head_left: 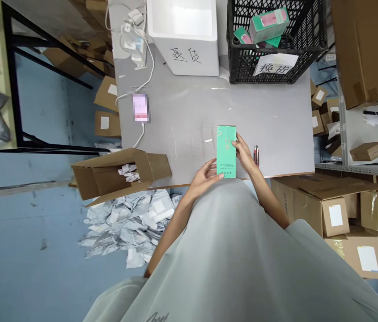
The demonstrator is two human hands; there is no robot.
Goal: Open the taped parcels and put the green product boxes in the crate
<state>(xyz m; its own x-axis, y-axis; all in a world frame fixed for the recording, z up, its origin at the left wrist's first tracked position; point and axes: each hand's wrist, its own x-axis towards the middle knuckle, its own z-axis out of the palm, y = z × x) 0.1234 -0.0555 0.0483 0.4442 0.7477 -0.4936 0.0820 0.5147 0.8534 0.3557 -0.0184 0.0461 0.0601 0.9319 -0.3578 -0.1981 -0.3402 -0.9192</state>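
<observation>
A slim green box (226, 150) lies lengthwise near the front edge of the grey table (189, 112). My left hand (205, 175) grips its near end, fingers curled under and thumb on top. Along the box's right side my right hand (243, 153) is closed, fingers bent on the edge. A small dark knife-like tool (256, 154) lies on the table just right of my right hand.
A white foam box (184, 36) and a black crate (272, 40) with green boxes stand at the back. A phone on a cable (141, 107) lies to the left. An open cardboard box (121, 172) hangs off the table's left front. Torn mailers (125, 223) litter the floor; cartons (336, 214) are stacked to the right.
</observation>
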